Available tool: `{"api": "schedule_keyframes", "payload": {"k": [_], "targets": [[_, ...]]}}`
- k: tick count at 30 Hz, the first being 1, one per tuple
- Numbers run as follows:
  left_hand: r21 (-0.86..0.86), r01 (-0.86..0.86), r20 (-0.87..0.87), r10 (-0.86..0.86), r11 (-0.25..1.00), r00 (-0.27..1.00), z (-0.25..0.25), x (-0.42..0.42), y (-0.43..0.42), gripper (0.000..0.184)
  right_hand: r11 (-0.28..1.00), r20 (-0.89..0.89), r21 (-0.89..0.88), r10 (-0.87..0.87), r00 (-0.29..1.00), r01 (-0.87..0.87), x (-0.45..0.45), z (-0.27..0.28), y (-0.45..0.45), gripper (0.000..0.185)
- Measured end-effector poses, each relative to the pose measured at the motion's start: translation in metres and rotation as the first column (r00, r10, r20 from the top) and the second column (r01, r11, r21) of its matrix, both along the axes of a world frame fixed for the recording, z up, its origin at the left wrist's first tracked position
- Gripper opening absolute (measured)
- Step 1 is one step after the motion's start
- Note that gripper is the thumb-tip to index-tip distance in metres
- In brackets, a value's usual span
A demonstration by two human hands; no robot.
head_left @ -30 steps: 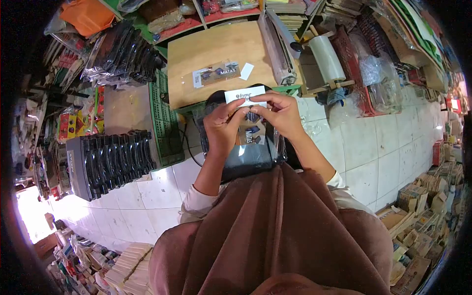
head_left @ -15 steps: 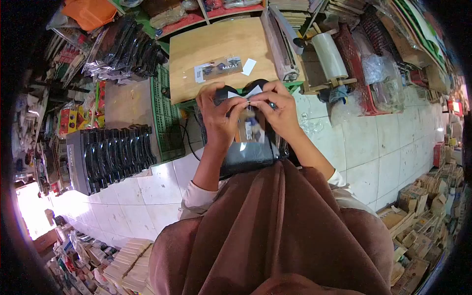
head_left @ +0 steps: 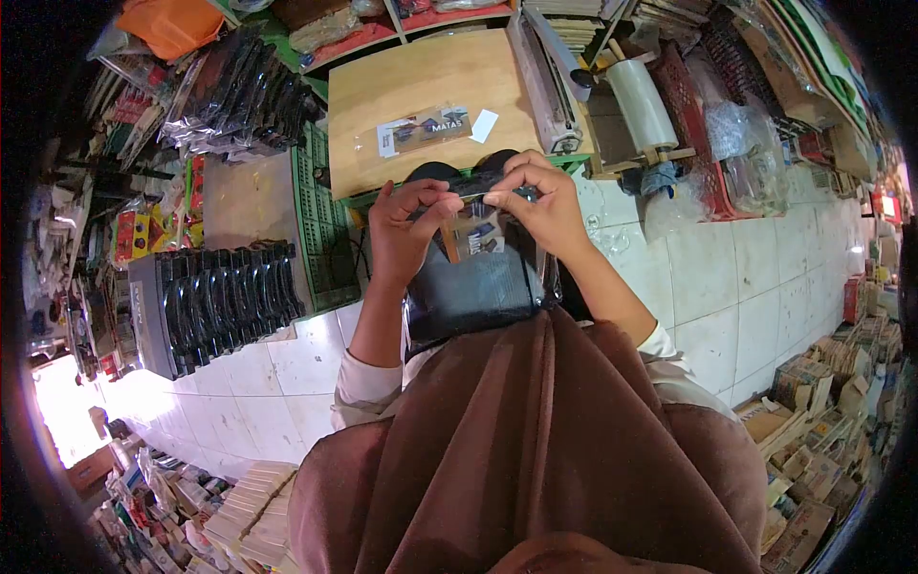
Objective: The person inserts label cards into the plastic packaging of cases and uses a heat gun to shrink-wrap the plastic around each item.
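Note:
On my lap lies a flat black item (head_left: 473,298) in shiny clear plastic. A brown-and-white printed card (head_left: 475,237) shows against its upper part; whether the card is inside the plastic I cannot tell. My left hand (head_left: 406,230) pinches the top edge of the clear plastic bag (head_left: 471,198) between thumb and fingers. Beside it, my right hand (head_left: 540,206) pinches the same edge a short way to the right. Two rounded black shapes (head_left: 432,172) rise behind the hands, partly hidden by them.
Ahead stands a wooden-topped table (head_left: 382,96) with a printed "MATAS" card (head_left: 421,132) and a small white card (head_left: 484,126). Wrapped black items (head_left: 229,297) stand in a row at left. A plastic roll (head_left: 641,105) and red crate (head_left: 712,182) are at right.
My hands have moved slightly apart along the bag's top edge, the left one shifting left. White pointed pieces seen above the fingers before no longer show. The printed card has tilted.

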State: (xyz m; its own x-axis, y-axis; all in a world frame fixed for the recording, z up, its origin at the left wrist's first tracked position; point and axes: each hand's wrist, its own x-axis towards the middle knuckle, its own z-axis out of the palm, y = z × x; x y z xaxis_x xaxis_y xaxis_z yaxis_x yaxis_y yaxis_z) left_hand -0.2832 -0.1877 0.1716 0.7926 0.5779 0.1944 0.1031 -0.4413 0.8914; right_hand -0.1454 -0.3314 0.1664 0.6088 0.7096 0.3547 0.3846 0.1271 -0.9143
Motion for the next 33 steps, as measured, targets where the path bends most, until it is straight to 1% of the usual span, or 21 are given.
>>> {"api": "schedule_keyframes", "payload": {"k": [2,5,8,11,14,15,18,21,23,26,29,30,32,33], "targets": [[-0.095,0.016,0.010,-0.015,0.995,1.000,-0.003,-0.002,0.003,0.007,0.999,-0.116,-0.011,0.044,0.992,-0.046,0.001,-0.002,0.001,0.014],[-0.384,0.019,0.047,-0.001,0.923,0.999,-0.018,-0.004,0.007,0.006,0.996,-0.149,-0.040,0.071,0.986,-0.078,0.000,-0.001,0.001,0.014],[-0.488,-0.019,0.048,0.049,0.872,0.998,-0.016,-0.004,0.001,0.006,0.988,-0.236,-0.032,0.141,0.961,-0.153,0.003,-0.001,0.002,0.014],[-0.383,-0.010,0.042,0.028,0.924,0.999,-0.014,-0.002,-0.003,0.006,0.988,-0.046,0.015,0.152,0.987,-0.151,-0.001,0.008,0.010,0.013],[-0.398,0.007,0.086,0.030,0.917,0.996,-0.017,0.001,-0.007,0.006,0.985,0.004,-0.052,0.162,0.987,-0.162,0.001,0.003,0.012,0.013],[-0.422,0.006,0.091,0.036,0.907,0.995,-0.017,0.001,-0.008,0.007,0.989,-0.092,-0.041,0.137,0.986,-0.142,-0.001,0.002,0.012,0.013],[-0.508,0.002,0.080,0.045,0.861,0.996,-0.016,-0.002,-0.008,0.010,0.984,-0.228,-0.118,0.103,0.968,-0.132,0.000,-0.004,0.008,0.014],[-0.605,0.014,0.051,0.021,0.796,0.998,-0.017,-0.005,-0.004,0.013,0.976,-0.541,-0.101,0.110,0.834,-0.194,-0.001,-0.001,0.006,0.014],[-0.653,0.034,0.061,0.008,0.756,0.998,-0.017,-0.006,-0.005,0.014,0.975,-0.521,-0.114,0.105,0.847,-0.191,0.000,-0.005,0.005,0.009],[-0.585,0.016,0.095,0.050,0.811,0.994,-0.011,-0.004,-0.005,0.014,0.977,-0.512,-0.112,0.099,0.853,-0.180,0.007,-0.016,0.003,0.008],[-0.361,0.100,-0.071,-0.134,0.927,0.988,-0.018,-0.007,-0.002,0.016,0.972,-0.494,-0.131,0.109,0.862,-0.198,0.006,-0.014,0.004,0.010],[-0.372,0.100,-0.068,-0.135,0.923,0.989,-0.020,-0.008,0.000,0.016,0.968,-0.484,-0.142,0.113,0.868,-0.205,0.006,-0.012,0.004,0.010],[-0.393,0.104,-0.062,-0.139,0.914,0.988,-0.023,-0.009,0.003,0.016,0.983,-0.448,-0.158,0.017,0.894,-0.097,0.014,-0.024,0.002,0.011],[-0.477,0.028,-0.007,-0.035,0.878,0.999,-0.025,-0.010,0.003,0.014,0.986,-0.431,-0.163,-0.030,0.902,-0.045,0.019,-0.029,-0.001,0.012]]}}
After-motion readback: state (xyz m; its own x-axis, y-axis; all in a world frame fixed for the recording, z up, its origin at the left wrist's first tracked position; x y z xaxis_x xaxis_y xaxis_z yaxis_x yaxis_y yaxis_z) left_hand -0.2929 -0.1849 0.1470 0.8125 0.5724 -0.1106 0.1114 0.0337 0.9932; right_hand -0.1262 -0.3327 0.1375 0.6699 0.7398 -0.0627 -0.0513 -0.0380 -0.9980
